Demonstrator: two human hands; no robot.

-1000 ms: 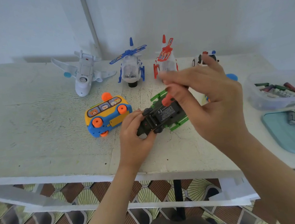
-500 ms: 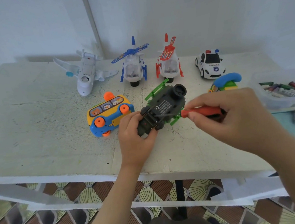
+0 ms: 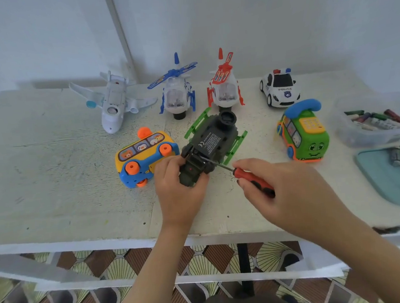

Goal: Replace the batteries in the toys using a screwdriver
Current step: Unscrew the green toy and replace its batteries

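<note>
A dark green toy helicopter (image 3: 213, 139) lies upside down in the middle of the table, its underside with a printed label facing up. My left hand (image 3: 179, 189) grips its near end. My right hand (image 3: 287, 192) holds a screwdriver (image 3: 252, 180) with a red and black handle. Its thin shaft slants up to the left, and the tip touches the toy's underside close to my left fingers.
A yellow-blue bus toy (image 3: 143, 156) lies left of the helicopter, a green phone bus (image 3: 305, 135) to the right. A white plane (image 3: 112, 103), two helicopters (image 3: 177, 93) (image 3: 224, 86) and a police car (image 3: 279, 88) line the back. A tub (image 3: 371, 134) and a teal tray (image 3: 387, 180) hold batteries.
My right hand came down from above the helicopter and drew back toward me, tilting the screwdriver so its tip now meets the toy's underside. The left hand kept its grip.
</note>
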